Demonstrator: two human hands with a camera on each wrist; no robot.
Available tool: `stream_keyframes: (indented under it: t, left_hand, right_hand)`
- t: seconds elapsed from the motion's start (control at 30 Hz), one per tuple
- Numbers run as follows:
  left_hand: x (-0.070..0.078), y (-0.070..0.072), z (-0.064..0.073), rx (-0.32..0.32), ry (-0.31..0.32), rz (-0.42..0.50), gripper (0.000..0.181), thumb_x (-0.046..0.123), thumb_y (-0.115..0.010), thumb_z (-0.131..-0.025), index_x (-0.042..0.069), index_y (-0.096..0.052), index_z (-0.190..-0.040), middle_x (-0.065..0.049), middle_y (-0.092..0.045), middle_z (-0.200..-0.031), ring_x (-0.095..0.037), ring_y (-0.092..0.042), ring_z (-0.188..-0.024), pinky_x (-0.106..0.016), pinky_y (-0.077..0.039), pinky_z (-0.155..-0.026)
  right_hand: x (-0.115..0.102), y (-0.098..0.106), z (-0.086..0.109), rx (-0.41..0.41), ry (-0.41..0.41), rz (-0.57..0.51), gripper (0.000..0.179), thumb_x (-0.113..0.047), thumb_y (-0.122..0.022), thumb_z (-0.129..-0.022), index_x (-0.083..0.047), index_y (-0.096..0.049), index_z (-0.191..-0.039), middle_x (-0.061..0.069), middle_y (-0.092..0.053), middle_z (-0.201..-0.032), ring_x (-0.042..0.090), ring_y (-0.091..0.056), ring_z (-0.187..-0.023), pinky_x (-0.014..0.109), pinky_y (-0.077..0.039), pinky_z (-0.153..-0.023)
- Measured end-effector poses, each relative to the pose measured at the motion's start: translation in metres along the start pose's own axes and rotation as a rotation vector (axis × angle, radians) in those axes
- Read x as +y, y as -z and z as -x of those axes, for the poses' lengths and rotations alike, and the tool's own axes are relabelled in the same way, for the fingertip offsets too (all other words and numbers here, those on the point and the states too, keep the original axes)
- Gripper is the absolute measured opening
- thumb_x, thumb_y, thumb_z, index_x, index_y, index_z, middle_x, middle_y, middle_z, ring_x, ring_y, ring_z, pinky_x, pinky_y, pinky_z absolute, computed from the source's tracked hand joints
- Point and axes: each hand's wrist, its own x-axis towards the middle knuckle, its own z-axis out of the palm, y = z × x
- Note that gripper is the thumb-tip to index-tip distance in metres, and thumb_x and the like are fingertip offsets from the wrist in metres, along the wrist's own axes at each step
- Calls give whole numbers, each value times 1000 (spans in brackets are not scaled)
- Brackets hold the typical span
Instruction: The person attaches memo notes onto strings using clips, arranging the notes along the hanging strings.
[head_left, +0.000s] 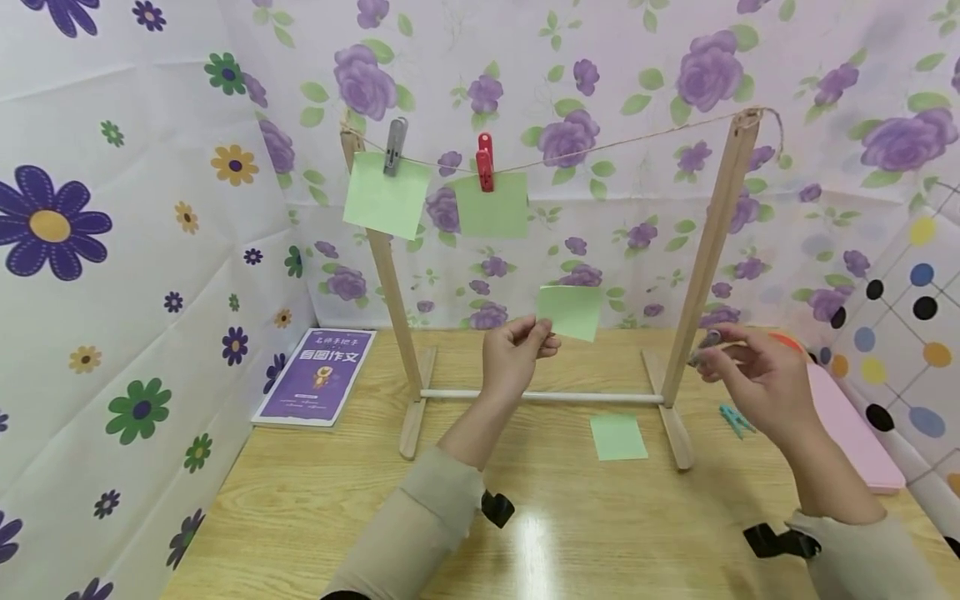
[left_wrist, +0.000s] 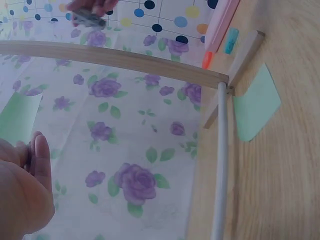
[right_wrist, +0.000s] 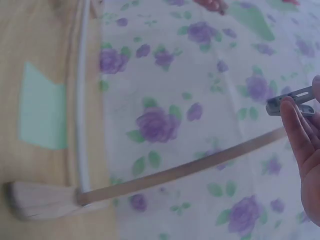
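Observation:
My left hand [head_left: 513,354] pinches a green paper note [head_left: 572,312] by its lower left corner, in the air between the posts of a wooden frame. Below the twine [head_left: 615,147] the note hangs free of it. In my right hand [head_left: 768,383], beside the right post, is a grey clothespin [right_wrist: 292,102], held between thumb and fingers. On the twine's left part, a grey clothespin [head_left: 395,147] holds one green note [head_left: 386,196] and a red clothespin [head_left: 485,162] holds another green note [head_left: 492,208].
One more green note [head_left: 618,437] lies on the table by the frame's right foot [head_left: 677,437]. A teal clothespin [head_left: 737,421] and a pink case [head_left: 855,425] are to the right. At the left lies a purple book [head_left: 315,377]. A white rod [head_left: 592,397] joins the posts low down.

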Motion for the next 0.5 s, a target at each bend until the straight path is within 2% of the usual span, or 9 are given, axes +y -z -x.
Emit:
stream_keyframes:
  t: [0.1,0.2,0.3,0.43,0.5]
  left_hand:
    - [6,-6,-4,30,-15,40,27,13,-71,-96,-8,-70,-113,-20,-74,-91,-16,-74,-74,-32,-64,-76]
    - [13,-13,-8,57,-24,88,26,13,-73,-95,-7,-71,-111,-21,-73,-92,-16,-73,-74,-31,-64,-75]
    - [20,-22,-11,64,-38,127,23,13,-73,-94,-5,-72,-108,-21,-73,-93,-16,-73,-74,-32,-64,-75]
    - [28,-31,-12,53,-68,139,23,14,-71,-96,-6,-72,-109,-24,-73,-94,-17,-74,-76,-32,-64,-75]
    - [31,-34,-13,52,-89,133,25,14,-69,-98,-7,-71,-111,-26,-72,-95,-16,-74,-76,-32,-64,-75]
  right_hand:
    - [-16,0,-24,-4,70,-41,33,24,-66,-84,15,-65,-115,-6,-73,-90,-1,-69,-75,12,-58,-65]
    - [-33,-1,-48,5,145,-53,29,20,-69,-83,15,-66,-112,-7,-73,-90,-1,-69,-75,10,-57,-67]
    - [-49,-1,-72,27,214,-53,22,8,-75,-86,14,-69,-106,-6,-74,-88,-2,-69,-73,9,-57,-66]
    - [-68,1,-101,47,285,-44,26,-8,-77,-90,14,-71,-102,-8,-73,-90,-5,-69,-74,8,-56,-67]
    - [-78,1,-115,52,309,-34,26,-10,-78,-91,14,-72,-100,-11,-72,-91,-5,-69,-75,7,-56,-68]
